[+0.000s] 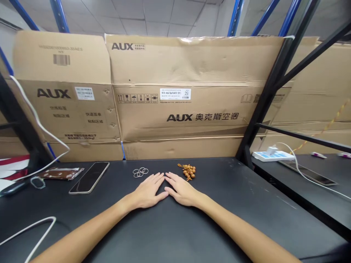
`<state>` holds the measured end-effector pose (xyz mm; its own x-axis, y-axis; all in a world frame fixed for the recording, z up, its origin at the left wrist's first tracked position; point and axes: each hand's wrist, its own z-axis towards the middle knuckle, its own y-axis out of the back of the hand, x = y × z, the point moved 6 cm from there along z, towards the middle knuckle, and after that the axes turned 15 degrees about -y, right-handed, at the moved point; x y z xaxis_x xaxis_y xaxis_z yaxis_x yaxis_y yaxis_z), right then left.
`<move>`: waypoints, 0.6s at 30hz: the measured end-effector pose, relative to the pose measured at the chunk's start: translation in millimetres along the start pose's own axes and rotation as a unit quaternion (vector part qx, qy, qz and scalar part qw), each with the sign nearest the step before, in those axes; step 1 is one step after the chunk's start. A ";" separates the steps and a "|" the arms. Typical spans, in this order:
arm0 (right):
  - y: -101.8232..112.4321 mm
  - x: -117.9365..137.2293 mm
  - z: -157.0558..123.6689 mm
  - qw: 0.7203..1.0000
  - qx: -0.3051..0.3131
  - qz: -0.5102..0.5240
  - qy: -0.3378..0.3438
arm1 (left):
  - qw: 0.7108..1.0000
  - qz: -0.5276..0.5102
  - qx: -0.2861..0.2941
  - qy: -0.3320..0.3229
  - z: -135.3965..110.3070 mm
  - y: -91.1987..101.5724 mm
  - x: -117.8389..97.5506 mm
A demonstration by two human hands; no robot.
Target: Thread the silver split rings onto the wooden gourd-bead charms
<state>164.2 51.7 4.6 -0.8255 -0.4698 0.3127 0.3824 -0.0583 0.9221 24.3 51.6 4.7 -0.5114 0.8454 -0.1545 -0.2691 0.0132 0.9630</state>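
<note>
My left hand (148,190) and my right hand (181,190) lie flat on the black table (219,204), palms down, fingers stretched out, fingertips nearly touching. Neither holds anything. Just beyond my left hand sit several small metal rings (140,172) in a loose cluster. Beyond my right hand lies a bunch of brown wooden beads (188,171) on a cord.
A phone (89,177) lies face up at the left, with a brown packet (60,173) and white cables beside it. Large AUX cardboard boxes (181,95) wall off the back. A black frame post (263,98) stands at the right, a white power strip (273,155) behind it.
</note>
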 end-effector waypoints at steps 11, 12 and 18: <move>0.4 -15.0 2.5 0.996 0.071 -0.025 -0.051 | 1.000 -0.010 0.029 -0.006 -1.6 0.0 2.1; -0.3 -15.5 2.5 0.996 0.072 -0.026 -0.050 | 0.999 -0.009 0.030 -0.008 -1.7 0.1 1.6; -0.1 -22.6 4.7 0.995 0.070 -0.026 -0.063 | 0.999 0.003 0.043 -0.016 -3.6 -0.7 -2.8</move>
<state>180.9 66.4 -1.5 -0.8916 -0.3542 0.2821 0.2841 0.0477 0.9576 23.0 47.3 3.6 -0.4852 0.8626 -0.1433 -0.1949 0.0531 0.9794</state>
